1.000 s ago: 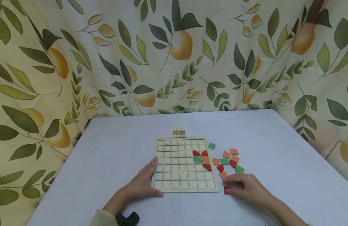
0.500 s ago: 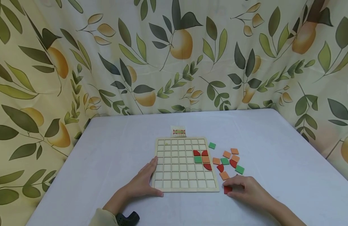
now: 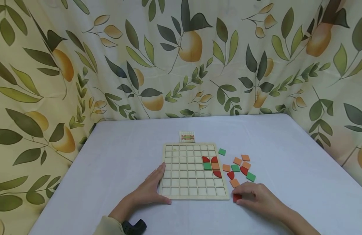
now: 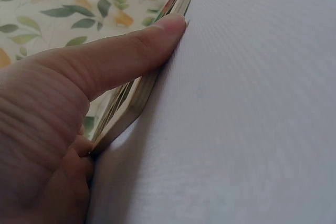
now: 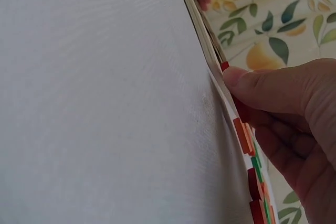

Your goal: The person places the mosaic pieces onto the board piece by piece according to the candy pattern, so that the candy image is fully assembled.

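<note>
- The left hand (image 3: 150,187) lies spread round the near left corner of the grid board (image 3: 195,197), fingers along the left edge, thumb at the near edge
- The right hand (image 3: 258,197) pinches a red piece (image 3: 236,197) between thumb and fingers, just right of the board's near right corner; its outline is partly hidden
- Five placed pieces (image 3: 215,166) sit at the board's right side: three red, one green, one orange
- The loose pieces (image 3: 235,168) lie to its right; a pattern card (image 3: 187,137) stands beyond its far edge
- The step in hand seems to be picking up this red piece
- The next move probably calls for lifting it clear, turning it to suit and lowering it squarely into a cell, perhaps the one just near the green
</note>
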Tool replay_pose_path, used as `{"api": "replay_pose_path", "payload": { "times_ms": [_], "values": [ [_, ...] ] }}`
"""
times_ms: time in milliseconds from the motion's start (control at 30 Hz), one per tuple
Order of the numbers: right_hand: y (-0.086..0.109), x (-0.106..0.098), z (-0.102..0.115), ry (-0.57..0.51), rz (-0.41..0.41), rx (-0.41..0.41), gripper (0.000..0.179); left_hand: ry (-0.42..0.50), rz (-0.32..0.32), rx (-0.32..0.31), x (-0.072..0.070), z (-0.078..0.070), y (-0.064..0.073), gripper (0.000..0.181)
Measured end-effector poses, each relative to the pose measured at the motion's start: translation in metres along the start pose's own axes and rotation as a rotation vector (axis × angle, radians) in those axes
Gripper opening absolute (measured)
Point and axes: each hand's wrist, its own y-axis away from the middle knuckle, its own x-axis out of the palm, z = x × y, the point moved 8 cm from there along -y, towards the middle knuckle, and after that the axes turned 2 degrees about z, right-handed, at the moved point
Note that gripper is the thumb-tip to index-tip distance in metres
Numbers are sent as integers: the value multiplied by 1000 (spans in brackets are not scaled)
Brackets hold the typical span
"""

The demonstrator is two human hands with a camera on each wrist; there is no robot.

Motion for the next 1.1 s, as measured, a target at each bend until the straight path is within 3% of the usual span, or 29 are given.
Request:
{"api": "replay_pose_path", "payload": {
  "times_ms": [233,633,900,1100],
  "values": [
    [-9,0,2,47,-14,-40,24,-2,-1,-4,-1,0,1,131],
    [-35,9,5,22,23,-25,24,3,1,-1,-1,-1,0,131],
    [-45,11,6,46,12,-74,23,-6,0,-8,-1,-1,1,130],
    [-54,15,1,63,27,10,25,-2,-3,3,-1,-1,0,131]
  ]
}}
